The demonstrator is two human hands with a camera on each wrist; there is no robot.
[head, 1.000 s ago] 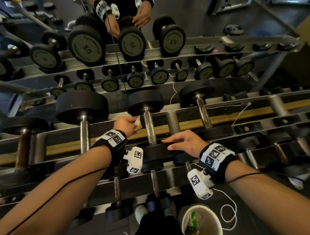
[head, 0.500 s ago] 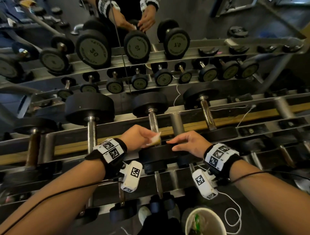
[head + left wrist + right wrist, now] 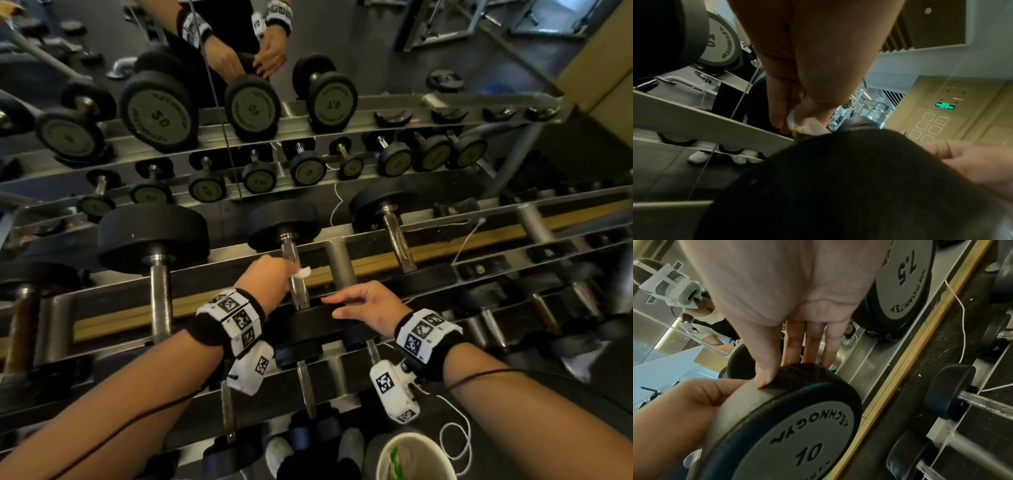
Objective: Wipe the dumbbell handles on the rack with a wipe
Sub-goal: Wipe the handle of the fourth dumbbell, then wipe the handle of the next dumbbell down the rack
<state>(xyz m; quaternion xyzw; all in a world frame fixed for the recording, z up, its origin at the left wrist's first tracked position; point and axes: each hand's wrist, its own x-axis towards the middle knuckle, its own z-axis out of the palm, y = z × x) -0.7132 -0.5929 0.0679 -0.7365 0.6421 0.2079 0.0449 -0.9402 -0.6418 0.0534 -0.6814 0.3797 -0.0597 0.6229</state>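
White wipe (image 3: 302, 273) pinched in left hand (image 3: 265, 274) fingers against dumbbell handle (image 3: 295, 274); right hand (image 3: 368, 306) fingers straight on its weight.

The dumbbell handle (image 3: 295, 274) in the middle of the rack (image 3: 534, 226) is bare polished metal, bright and glossy, while its end weights (image 3: 283, 222) look like matt black rubber, the near one carrying a smooth grey disc (image 3: 797, 441) with raised lettering. The rack's rails are brushed grey metal with a dull sheen, and a strip of pale wood (image 3: 445, 246) runs along between them. The wipe (image 3: 303, 272) in the left hand (image 3: 265, 274) is soft white cloth or paper, crumpled, and the wristbands (image 3: 229, 322) are black knit cloth with matt white printed tags.
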